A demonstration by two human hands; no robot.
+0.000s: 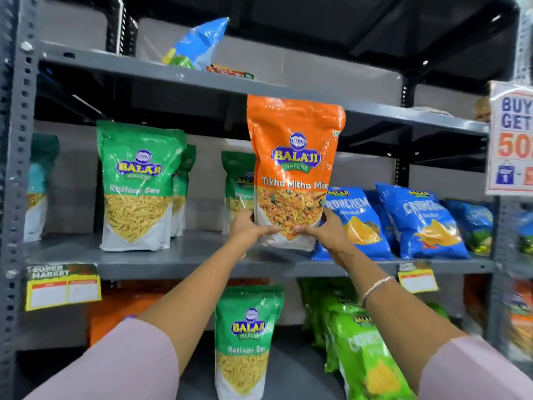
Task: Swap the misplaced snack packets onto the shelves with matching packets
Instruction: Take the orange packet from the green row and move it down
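Both hands, left [250, 230] and right [326, 230], grasp the glossy orange snack pouch [294, 168] among green pouches [138, 186]; below them a green pouch [245, 342] awaits swapping

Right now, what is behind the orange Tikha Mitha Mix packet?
Behind the orange packet, held by the left hand and right hand, stands a green Ratlami Sev packet, partly hidden. To its right blue Crunchem packets begin. The rest is covered.

The orange packet [294, 168] says "BALAJI WAFERS" and "Tikha Mitha Mix". The green packet [138, 186] on the left says "BALAJI WAFERS" and "Ratlami Sev". The sign [512, 137] on the right says "BUY", "GET" and "50", and the yellow tag [62, 285] says "SUPER MARKET".
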